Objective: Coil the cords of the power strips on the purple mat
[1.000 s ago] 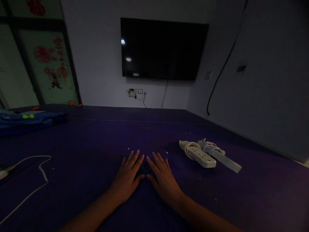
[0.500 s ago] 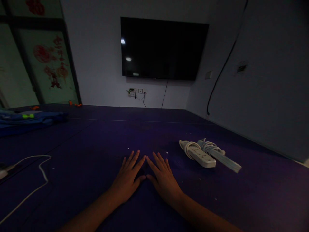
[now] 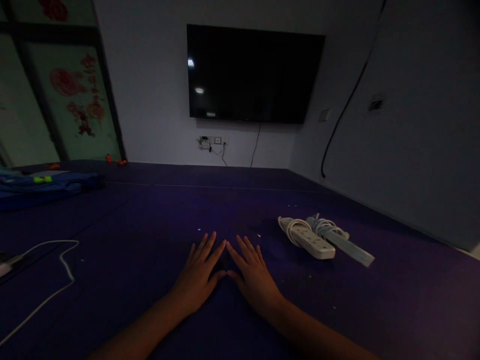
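Observation:
My left hand (image 3: 198,277) lies palm down on the dark blue-purple surface (image 3: 225,205), fingers spread and holding nothing. Beside it my right hand (image 3: 255,280) rests the same way, also open. The thumb tips and index fingertips of both hands meet or nearly meet, framing a small patch of surface. To the right of my right hand sits a white power strip (image 3: 313,242) with its cord coiled around one end. Against its far side lies a second pale strip (image 3: 352,249), likewise wrapped in cord. Neither hand touches them.
A white cable (image 3: 69,270) curves over the surface at left. Farther back lies a heap of blue cloth (image 3: 71,182) with a yellow-green item (image 3: 42,179) on it. A dark television (image 3: 255,75) hangs above wall sockets (image 3: 212,141). A black cable (image 3: 341,117) runs down the right wall.
Both hands stay flat in the same place, and no object has moved. The view has shifted only very slightly.

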